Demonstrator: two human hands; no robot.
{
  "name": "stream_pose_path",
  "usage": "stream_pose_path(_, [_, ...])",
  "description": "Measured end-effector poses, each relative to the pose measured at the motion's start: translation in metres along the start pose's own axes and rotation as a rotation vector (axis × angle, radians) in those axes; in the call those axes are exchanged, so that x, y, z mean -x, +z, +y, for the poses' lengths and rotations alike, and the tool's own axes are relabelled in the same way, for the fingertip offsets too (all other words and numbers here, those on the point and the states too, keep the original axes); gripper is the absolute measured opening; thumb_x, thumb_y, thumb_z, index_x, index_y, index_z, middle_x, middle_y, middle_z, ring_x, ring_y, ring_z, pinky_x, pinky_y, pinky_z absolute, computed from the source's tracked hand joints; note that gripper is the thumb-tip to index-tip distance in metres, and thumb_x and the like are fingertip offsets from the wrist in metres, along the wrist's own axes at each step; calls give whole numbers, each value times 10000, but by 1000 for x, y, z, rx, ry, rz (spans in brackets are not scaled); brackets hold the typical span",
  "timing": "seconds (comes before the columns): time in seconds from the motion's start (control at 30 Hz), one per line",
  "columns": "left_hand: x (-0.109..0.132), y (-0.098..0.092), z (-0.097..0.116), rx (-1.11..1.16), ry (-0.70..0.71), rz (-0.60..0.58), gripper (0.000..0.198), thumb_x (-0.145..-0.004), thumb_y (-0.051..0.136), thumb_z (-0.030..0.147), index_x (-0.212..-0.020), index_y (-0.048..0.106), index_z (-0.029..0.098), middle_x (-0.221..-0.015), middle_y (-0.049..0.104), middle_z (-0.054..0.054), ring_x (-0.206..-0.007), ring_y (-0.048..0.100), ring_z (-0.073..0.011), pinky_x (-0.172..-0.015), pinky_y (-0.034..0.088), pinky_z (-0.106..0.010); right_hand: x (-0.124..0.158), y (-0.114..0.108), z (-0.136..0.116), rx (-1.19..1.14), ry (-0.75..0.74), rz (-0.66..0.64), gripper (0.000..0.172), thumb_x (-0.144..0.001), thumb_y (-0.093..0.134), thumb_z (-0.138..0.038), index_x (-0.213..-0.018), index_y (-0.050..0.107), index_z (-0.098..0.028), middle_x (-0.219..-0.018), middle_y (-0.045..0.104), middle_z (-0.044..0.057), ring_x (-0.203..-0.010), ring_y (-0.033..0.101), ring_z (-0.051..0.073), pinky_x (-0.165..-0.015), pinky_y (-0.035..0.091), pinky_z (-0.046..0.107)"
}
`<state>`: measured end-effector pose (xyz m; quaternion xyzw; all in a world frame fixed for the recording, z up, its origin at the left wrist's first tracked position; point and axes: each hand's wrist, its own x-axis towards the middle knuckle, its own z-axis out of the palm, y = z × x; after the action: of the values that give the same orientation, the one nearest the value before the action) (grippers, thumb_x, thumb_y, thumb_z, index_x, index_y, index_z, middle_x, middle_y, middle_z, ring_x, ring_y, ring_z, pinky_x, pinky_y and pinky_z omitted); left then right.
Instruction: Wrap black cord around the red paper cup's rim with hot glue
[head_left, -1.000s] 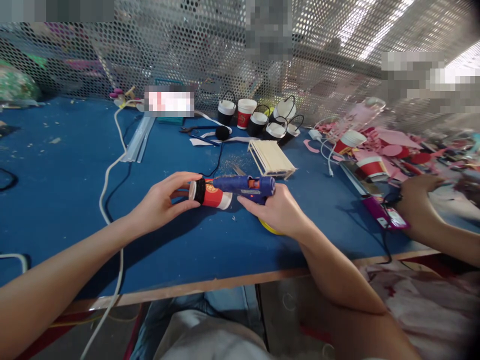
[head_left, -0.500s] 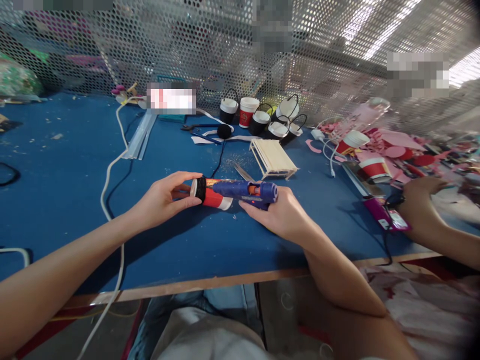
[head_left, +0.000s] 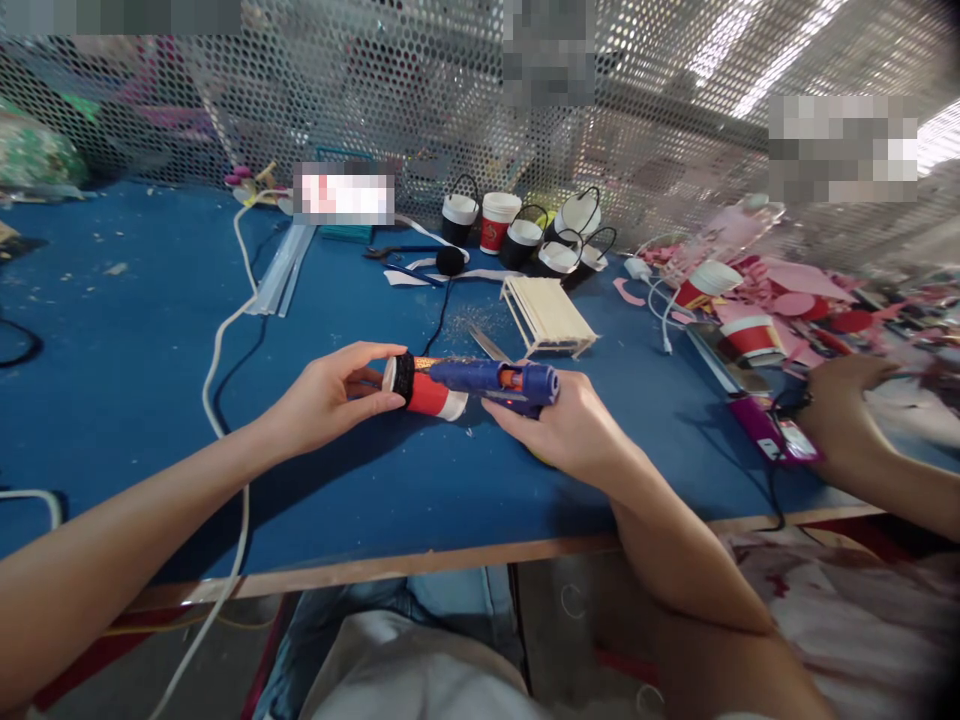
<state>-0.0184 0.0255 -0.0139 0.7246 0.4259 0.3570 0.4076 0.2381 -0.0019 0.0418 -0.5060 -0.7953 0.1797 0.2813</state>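
Note:
My left hand (head_left: 337, 395) grips a red and white paper cup (head_left: 431, 397) by its base end, lying on its side just above the table. Black yarn (head_left: 405, 380) is wound round that end, and a strand leads back to a black yarn ball (head_left: 450, 262). A blue glue gun (head_left: 487, 378) is held in my right hand (head_left: 574, 425), its nozzle pointing left at the cup beside the yarn band. The gun's body hides part of the cup, and its small red light is lit.
Several cups with black wrapping and handles (head_left: 523, 240) stand by the mesh. A small wooden stick rack (head_left: 547, 312), scissors (head_left: 487, 343) and clear glue sticks (head_left: 285, 270) lie nearer. A white cable (head_left: 212, 390) crosses the left side. Another person's arm (head_left: 862, 440) rests at right, near pink scraps (head_left: 795, 290).
Almost nothing differs. The cup and glue gun sit a few pixels further right, in step with a slight shift of the whole view.

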Motion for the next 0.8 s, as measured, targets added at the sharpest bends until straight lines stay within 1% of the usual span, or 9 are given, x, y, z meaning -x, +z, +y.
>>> stream_pose_path(0.13, [0,0,-1,-17,1,10,524,-758,675,418,-1222,546,211,-1175,619,-91,-885,660,-213,-783,572,-373,0,-1,-1,-7,-16,-50,175,-750,620,-270,-633,511,-197,-581,557,-16,-528,471,110,-514,393,232])
stream_pose_path(0.27, [0,0,-1,-10,15,4,516,-755,682,408,-1215,552,214,-1199,605,-91,-895,661,-211,-786,575,-363,0,-2,-1,-6,-38,-23,158,-758,617,-269,-655,526,-191,-572,543,-20,-528,456,105,-514,384,229])
stream_pose_path(0.4, [1,0,-1,-2,15,-12,526,-758,684,396,-1228,538,210,-1197,607,-97,-914,664,-217,-808,573,-373,0,-3,0,-10,-60,-60,173,-749,624,-251,-633,511,-190,-588,548,-21,-533,457,99,-514,374,225])
stream_pose_path(0.53, [1,0,0,18,27,-14,519,-751,696,374,-1217,541,204,-1198,600,-98,-939,662,-225,-830,573,-386,1,-3,1,3,-40,-22,154,-753,619,-266,-657,529,-187,-571,531,-25,-525,434,99,-506,370,224])
stream_pose_path(0.63, [1,-1,1,34,34,-30,506,-755,694,356,-1215,539,214,-1220,587,-95,-983,654,-240,-864,562,-409,1,-3,0,11,-39,-53,200,-741,626,-260,-610,492,-191,-566,526,-26,-505,423,91,-494,358,223])
stream_pose_path(0.7, [1,0,1,50,48,-34,498,-755,697,338,-1211,541,216,-1239,575,-95,-1016,645,-246,-891,551,-418,1,-3,0,20,-27,-51,214,-739,626,-264,-597,485,-188,-562,526,-25,-496,423,88,-485,350,222])
stream_pose_path(0.8, [1,0,0,68,87,-40,490,-751,704,310,-1207,550,222,-1271,554,-94,-1054,630,-250,-916,541,-420,0,-3,3,25,10,-21,190,-749,618,-290,-623,534,-175,-552,533,-20,-500,433,94,-484,358,222])
